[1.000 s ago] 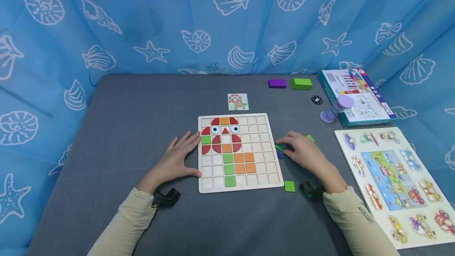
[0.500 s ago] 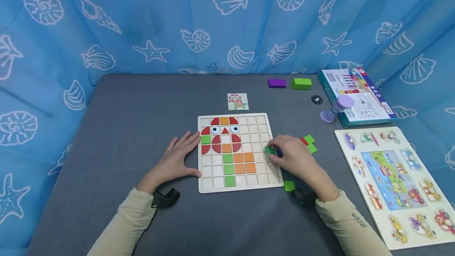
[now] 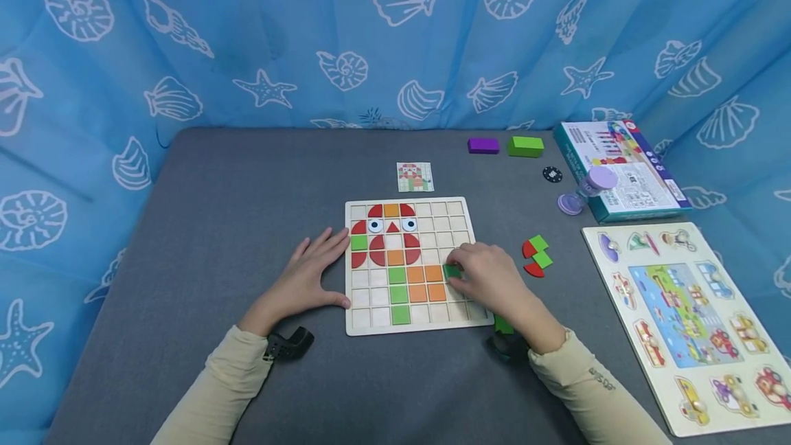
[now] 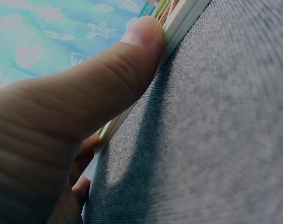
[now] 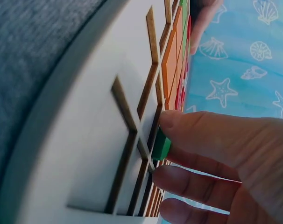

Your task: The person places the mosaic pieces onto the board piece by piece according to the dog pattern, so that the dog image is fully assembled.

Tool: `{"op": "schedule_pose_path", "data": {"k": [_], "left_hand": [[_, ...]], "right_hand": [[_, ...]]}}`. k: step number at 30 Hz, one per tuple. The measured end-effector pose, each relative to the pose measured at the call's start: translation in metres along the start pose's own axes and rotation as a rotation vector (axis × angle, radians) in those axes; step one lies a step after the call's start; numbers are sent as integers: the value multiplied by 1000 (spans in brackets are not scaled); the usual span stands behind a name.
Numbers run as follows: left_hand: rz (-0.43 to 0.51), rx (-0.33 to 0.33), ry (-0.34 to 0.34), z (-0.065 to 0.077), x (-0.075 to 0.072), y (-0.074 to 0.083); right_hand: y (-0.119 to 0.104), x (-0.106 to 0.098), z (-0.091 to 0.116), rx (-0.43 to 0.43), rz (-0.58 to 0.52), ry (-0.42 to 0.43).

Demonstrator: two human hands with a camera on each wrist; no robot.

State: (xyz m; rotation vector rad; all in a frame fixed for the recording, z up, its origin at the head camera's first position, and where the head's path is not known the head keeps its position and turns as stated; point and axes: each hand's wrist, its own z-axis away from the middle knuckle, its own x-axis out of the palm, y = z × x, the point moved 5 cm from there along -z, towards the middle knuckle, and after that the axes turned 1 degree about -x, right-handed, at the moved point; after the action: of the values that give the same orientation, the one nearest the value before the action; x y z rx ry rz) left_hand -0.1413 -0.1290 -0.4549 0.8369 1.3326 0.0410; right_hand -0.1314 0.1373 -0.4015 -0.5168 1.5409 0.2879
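Note:
My right hand (image 3: 491,277) pinches a green square tile (image 3: 452,271) between thumb and fingers, low over the grid of a wooden mosaic board (image 3: 420,329). This green tile (image 5: 161,144) stands right at a cell's divider in the right wrist view. Orange square tiles (image 3: 426,283) lie just left of it. Red curved pieces, two eye pieces and several green squares fill other cells. My left hand (image 3: 305,273) rests at the board's left edge with fingers spread. Its thumb (image 4: 141,35) touches the board's side in the left wrist view.
A small pattern card (image 3: 415,177) lies behind the board. Loose green and red pieces (image 3: 539,258) sit to its right, and another green tile (image 3: 503,325) is partly hidden by my wrist. Farther right are a picture puzzle (image 3: 624,362), an hourglass (image 3: 581,191) and a box (image 3: 639,177).
My right hand has moved left from beside the board onto its grid, carrying the green tile. The loose red and green pieces at right have come into view. The left hand stays put.

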Motion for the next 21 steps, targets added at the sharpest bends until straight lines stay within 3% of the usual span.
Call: {"op": "schedule_pose_path", "data": {"k": [12, 17, 21], "left_hand": [[-2, 6, 3, -1, 0, 0], [-4, 3, 2, -1, 1, 0], [-4, -2, 0, -1, 1, 0]], "right_hand": [[8, -5, 5, 76, -57, -45], [23, -21, 17, 115, -103, 19], [39, -30, 36, 125, -202, 89]]}}
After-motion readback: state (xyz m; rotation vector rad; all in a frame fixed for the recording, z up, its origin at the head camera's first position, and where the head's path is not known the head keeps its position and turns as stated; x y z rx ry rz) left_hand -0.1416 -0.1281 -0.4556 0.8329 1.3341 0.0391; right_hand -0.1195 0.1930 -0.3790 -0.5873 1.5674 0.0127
